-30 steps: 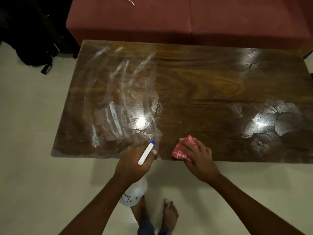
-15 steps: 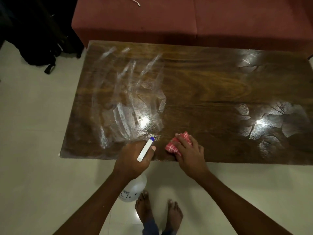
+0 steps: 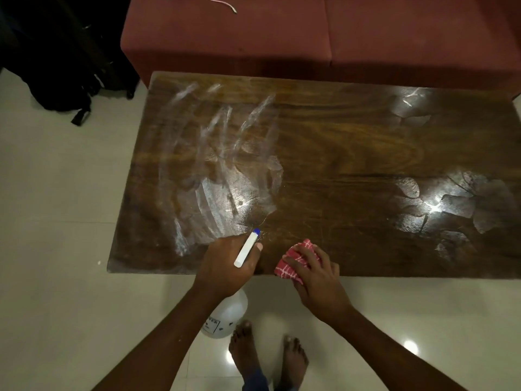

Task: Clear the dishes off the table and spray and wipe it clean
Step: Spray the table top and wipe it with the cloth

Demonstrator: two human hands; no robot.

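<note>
Head view gives me the brown wooden worktop (image 3: 338, 153) across the middle, with a red sofa (image 3: 282, 38) along its far edge and pale floor (image 3: 56, 221) on the left and near sides. Wet smears cover the left half, and the bare centre leaves open room beyond both grips. At the near edge the left grip (image 3: 225, 266) curls round the neck of the white spray bottle (image 3: 225, 314). The bottle's body hangs over the floor, its long axis near-to-far, with the blue-tipped nozzle (image 3: 248, 249) pointing far and slightly right. Just to the right, the right grip (image 3: 318, 280) presses a bunched red checked cloth (image 3: 284, 270) onto the worktop, fingers laid over it.
</note>
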